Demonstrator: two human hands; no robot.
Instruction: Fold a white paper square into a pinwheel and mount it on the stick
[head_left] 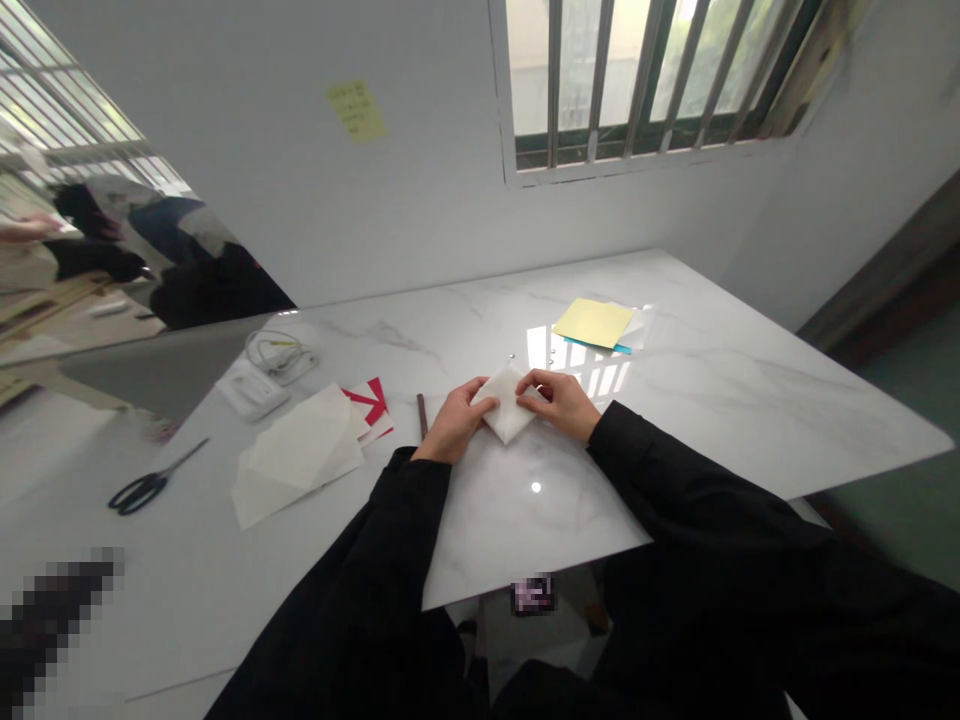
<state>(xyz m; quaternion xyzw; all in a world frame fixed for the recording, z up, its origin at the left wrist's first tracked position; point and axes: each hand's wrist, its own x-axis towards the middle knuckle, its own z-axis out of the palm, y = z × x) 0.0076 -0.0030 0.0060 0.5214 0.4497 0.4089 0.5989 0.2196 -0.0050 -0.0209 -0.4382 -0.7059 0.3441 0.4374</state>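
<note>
A small diamond-shaped piece of folded white paper (505, 420) is between my two hands, a little above or on the marble-patterned table. My left hand (455, 418) grips its left side, thumb lying on top. At the right corner, the fingers of my right hand (561, 400) pinch the paper's edge. A thin brown stick-like object (421, 414) lies just left of my left hand. Tiny shiny bits (512, 356) rest on the table beyond the paper.
White paper sheets (300, 455) and a red-and-white paper piece (373, 405) lie to the left. Black-handled scissors (146, 488) are farther left. A white device (253, 390) with a cable (281, 352) sits behind the sheets. Yellow paper (594, 322) tops a small stack at the back right.
</note>
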